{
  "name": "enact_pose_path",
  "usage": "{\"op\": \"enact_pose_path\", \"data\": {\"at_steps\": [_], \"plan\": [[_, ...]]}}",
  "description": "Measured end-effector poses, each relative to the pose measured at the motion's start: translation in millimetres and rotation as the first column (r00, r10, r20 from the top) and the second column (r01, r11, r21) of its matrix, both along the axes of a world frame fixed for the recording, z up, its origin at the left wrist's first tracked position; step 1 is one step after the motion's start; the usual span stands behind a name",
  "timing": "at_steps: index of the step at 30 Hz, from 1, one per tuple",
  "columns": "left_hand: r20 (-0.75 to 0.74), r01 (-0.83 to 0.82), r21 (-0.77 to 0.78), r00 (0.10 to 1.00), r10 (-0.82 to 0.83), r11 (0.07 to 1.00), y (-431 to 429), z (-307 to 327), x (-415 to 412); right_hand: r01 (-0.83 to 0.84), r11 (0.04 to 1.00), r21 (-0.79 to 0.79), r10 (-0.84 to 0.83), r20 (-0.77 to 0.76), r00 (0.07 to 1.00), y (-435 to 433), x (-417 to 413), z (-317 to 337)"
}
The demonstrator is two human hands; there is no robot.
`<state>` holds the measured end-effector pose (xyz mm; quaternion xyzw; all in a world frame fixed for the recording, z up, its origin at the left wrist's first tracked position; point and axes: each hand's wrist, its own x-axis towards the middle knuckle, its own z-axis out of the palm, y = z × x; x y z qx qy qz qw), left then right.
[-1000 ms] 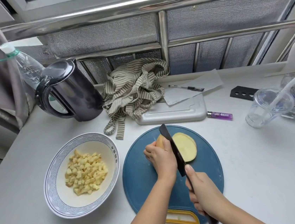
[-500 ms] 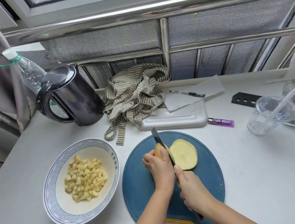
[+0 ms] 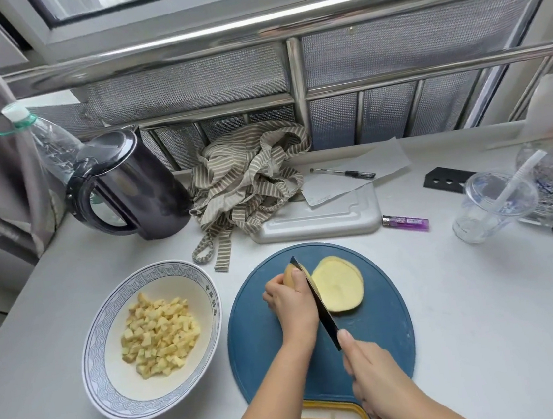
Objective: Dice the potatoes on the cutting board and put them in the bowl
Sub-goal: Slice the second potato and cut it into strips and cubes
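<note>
The left grip [image 3: 293, 307] holds the potato [image 3: 288, 274] against the left side of the knife [image 3: 317, 304]. The right grip [image 3: 377, 377] clasps the knife handle. The slices [image 3: 340, 284] lie to the right.

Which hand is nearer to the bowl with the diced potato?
Left. The left hand holds the potato on the cutting board, beside the bowl; the right hand grips the knife farther right.

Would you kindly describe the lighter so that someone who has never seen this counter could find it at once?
Start at the round blue cutting board on the white counter. Behind it lies a pale rectangular tray, and the lighter lies just off that tray's right end. It alone is translucent purple, slim, with a metal cap.
</note>
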<state>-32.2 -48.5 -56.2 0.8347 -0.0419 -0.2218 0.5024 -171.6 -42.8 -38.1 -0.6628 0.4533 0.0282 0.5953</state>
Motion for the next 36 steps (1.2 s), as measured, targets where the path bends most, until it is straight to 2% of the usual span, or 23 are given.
{"op": "enact_pose_path", "data": {"at_steps": [7, 13, 23, 30, 36], "plan": [[-0.029, 0.002, -0.026, 1.0, -0.003, 1.0, 9.0, -5.7, -1.4, -0.043, 0.999, -0.028, 0.043, -0.012, 0.999, 2.6, 1.9, -6.6], [0.004, 0.025, 0.013, 1.0, -0.025, 1.0, 7.7, -2.5, -2.7, -0.026, 0.999, -0.027, 0.025, -0.016, 1.0, 3.9, 4.3, -10.6], [-0.027, 0.051, 0.008, 0.998, -0.051, 0.999, 13.5, 0.9, -4.6, -0.074, 0.997, -0.035, 0.074, -0.014, 0.997, -14.6, 41.9, -12.4], [-0.142, 0.046, -0.043, 0.989, -0.052, 0.998, 22.9, 1.1, 2.7, -0.097, 0.992, -0.077, 0.095, -0.037, 0.995, -7.7, 46.4, -20.0], [-0.152, 0.067, -0.03, 0.986, -0.071, 0.997, 22.3, 1.7, 3.3, -0.1, 0.991, -0.094, 0.099, -0.023, 0.995, -10.7, 43.4, -19.4]]}}
